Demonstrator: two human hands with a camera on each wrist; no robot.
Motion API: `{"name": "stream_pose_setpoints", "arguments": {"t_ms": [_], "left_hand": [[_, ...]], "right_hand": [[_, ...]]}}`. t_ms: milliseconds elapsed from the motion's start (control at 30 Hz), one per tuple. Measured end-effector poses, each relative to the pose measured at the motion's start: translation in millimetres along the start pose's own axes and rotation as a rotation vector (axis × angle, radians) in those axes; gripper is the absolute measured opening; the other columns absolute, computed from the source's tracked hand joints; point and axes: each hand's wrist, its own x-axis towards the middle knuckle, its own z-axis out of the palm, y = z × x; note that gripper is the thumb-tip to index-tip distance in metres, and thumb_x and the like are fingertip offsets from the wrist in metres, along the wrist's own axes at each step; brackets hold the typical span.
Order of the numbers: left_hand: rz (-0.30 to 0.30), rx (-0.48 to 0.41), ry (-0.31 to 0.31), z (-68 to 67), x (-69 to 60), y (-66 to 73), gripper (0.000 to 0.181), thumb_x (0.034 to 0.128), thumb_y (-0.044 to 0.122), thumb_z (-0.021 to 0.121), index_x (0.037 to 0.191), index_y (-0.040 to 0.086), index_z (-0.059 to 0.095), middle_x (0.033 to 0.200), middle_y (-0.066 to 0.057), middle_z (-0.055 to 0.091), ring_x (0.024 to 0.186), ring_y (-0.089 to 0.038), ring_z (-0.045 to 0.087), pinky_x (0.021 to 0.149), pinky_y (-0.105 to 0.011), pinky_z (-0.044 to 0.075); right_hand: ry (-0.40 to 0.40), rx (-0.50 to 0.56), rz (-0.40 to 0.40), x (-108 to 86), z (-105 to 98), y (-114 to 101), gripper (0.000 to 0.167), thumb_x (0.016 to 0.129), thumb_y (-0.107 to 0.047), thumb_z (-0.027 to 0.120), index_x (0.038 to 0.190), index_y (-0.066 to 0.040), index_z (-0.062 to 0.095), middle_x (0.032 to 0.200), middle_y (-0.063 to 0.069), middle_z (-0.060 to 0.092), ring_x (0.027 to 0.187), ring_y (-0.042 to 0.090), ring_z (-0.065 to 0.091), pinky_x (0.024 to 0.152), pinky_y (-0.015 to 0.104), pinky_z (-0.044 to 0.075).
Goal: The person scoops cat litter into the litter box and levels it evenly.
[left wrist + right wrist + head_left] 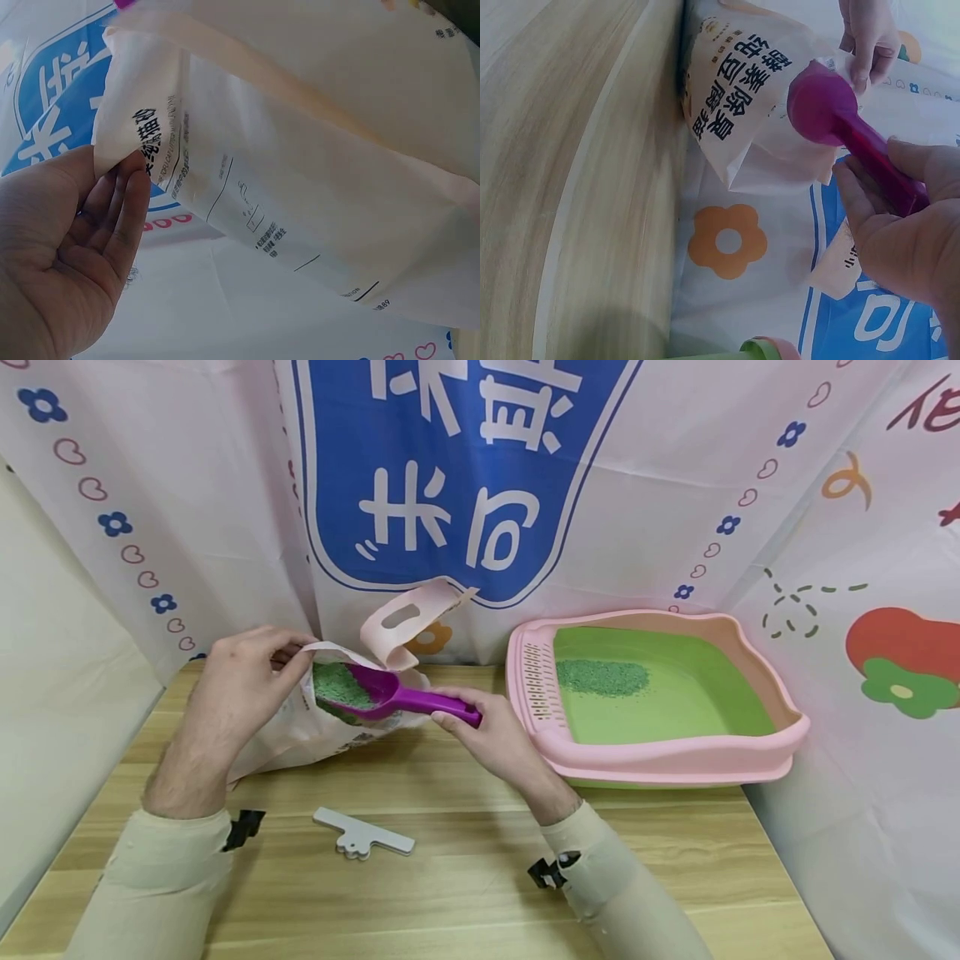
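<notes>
A white printed bag (292,739) lies at the left of the table, its mouth facing right with green granules (337,685) inside. My left hand (240,693) pinches the upper edge of that mouth; in the left wrist view the thumb and fingers (124,176) grip the bag's rim (135,97). My right hand (498,743) grips the handle of a purple scoop (378,689), whose bowl is at the bag's mouth and holds green granules. In the right wrist view the scoop (821,105) shows from its underside, beside the bag (742,82).
A pink-rimmed green tray (667,760) stands at the right, with a patch of green granules (607,677) and a slotted pink panel at its left side. A white clip (363,832) lies on the wooden table (450,877). A torn strip with a slot (397,631) rises behind the scoop.
</notes>
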Motion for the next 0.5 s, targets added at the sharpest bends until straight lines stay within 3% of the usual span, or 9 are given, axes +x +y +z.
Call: {"name": "stream_pose_setpoints", "arguments": {"t_ms": [500], "left_hand": [[0.002, 0.014, 0.002, -0.6, 0.3, 0.4, 0.017, 0.1128, 0.016, 0.079, 0.122, 0.004, 0.088, 0.115, -0.022, 0.086, 0.099, -0.040, 0.084, 0.077, -0.012, 0.049]], "right_hand": [[-0.026, 0.004, 0.033, -2.5, -14.8, 1.0, 0.042, 0.112, -0.024, 0.082, 0.153, -0.015, 0.077, 0.102, 0.010, 0.079, 0.072, 0.012, 0.057, 0.062, 0.022, 0.048]]}}
